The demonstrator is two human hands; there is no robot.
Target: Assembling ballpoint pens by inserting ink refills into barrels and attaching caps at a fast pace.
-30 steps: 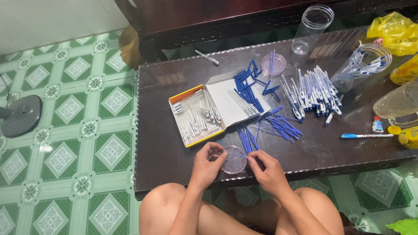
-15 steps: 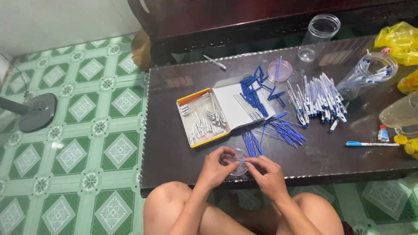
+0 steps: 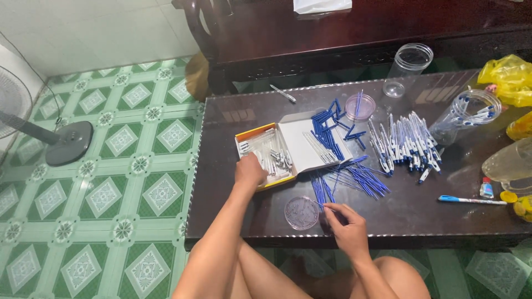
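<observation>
1. my left hand (image 3: pixel 249 170) reaches into the open box (image 3: pixel 265 155) of clear pen barrels, fingers curled; i can't tell what they grip.
2. my right hand (image 3: pixel 346 224) pinches a blue refill (image 3: pixel 320 194) beside the round clear lid (image 3: pixel 302 212).

open flat cardboard box (image 3: pixel 277 152) with yellow-orange rim and white lid on the dark table (image 3: pixel 421 221), left hand (image 3: pixel 249 170) resting in its tray, crumpled yellow plastic bag (image 3: pixel 510 77) at the right edge, small bottle (image 3: pixel 486 189) with pale label near it
</observation>
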